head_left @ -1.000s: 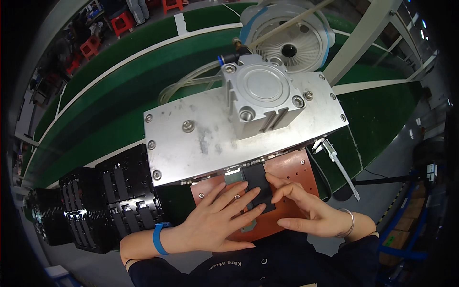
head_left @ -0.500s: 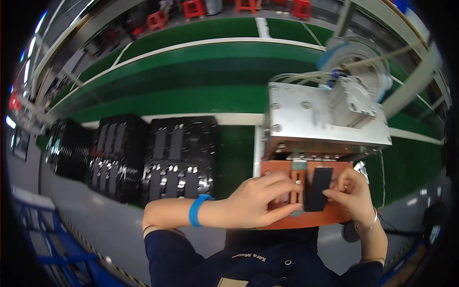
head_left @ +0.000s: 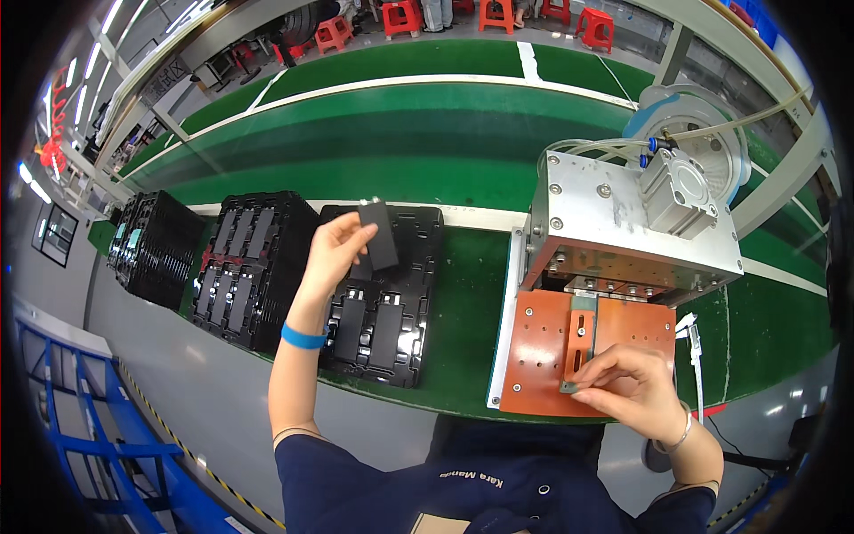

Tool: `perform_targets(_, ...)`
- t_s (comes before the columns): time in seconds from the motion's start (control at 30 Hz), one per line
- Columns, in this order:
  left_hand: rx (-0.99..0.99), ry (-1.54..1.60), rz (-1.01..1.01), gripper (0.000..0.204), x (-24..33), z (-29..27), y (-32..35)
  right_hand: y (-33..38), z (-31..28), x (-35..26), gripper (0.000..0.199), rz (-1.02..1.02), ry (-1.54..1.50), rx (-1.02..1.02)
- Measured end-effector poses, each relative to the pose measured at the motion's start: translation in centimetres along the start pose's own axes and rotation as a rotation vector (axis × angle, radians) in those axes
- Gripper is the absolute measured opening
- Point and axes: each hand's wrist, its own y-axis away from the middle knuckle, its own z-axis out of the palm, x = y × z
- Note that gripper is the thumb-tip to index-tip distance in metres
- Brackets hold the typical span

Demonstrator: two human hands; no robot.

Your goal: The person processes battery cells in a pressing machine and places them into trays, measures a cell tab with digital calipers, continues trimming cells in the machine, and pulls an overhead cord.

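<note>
- A green table (head_left: 476, 320) is stretching toward red stools (head_left: 495, 16) at twelve o'clock.
- The right hand (head_left: 636, 392), at four o'clock, is resting narrow at a green strip (head_left: 584, 303); whether gripping, I cannot tell.
- The left hand (head_left: 334, 254) is holding a black block (head_left: 378, 236), jutting toward two o'clock.
- Beneath, a black tray (head_left: 422, 254) is carrying two blocks (head_left: 385, 334); farther, at nine o'clock, stacked trays (head_left: 294, 245) are carrying others.

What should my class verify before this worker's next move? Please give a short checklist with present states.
1. Left hand grips black part: ok.
2. Held part clear of tray: cannot tell from above.
3. Tray's nearer row holds two flat parts: ok.
4. Right hand clear of orange plate: not ok, near slotted block's lower end.
5. Caliper apart from both hands: ok.
</note>
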Motion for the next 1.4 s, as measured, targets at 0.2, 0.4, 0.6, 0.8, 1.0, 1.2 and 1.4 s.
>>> perform_targets(0.2,0.124,-0.6,0.104,0.027,-1.7,1.3,-0.2,-2.1,1.5,-1.8,0.009,-0.172,0.29,-0.121)
perform_targets(0.4,0.164,-1.064,0.052,0.058,-2.3,0.1,-1.7,-7.1,5.3,-1.9,0.012,-0.659,0.65,-0.193)
perform_targets(0.6,0.104,-1.097,-0.176,0.055,-1.9,0.1,-3.0,-15.7,13.5,1.0,0.009,-0.979,1.015,-0.378)
perform_targets(0.8,0.121,-0.959,-0.09,0.05,-2.6,-0.9,-2.2,-20.2,21.3,2.7,0.013,-1.188,1.344,-0.46)
perform_targets(1.0,0.019,-0.534,-0.066,0.035,-3.7,-2.4,-2.5,-21.0,22.6,3.0,0.018,-1.324,1.378,-0.405)
perform_targets(1.2,-0.185,0.052,-0.089,0.024,-2.0,-1.5,-2.4,-21.6,22.6,3.2,0.018,-1.324,1.279,-0.361)
perform_targets(1.4,-0.352,0.019,-0.317,0.024,-3.6,1.6,-2.3,-17.5,19.1,1.0,0.015,-1.269,1.293,-0.399)
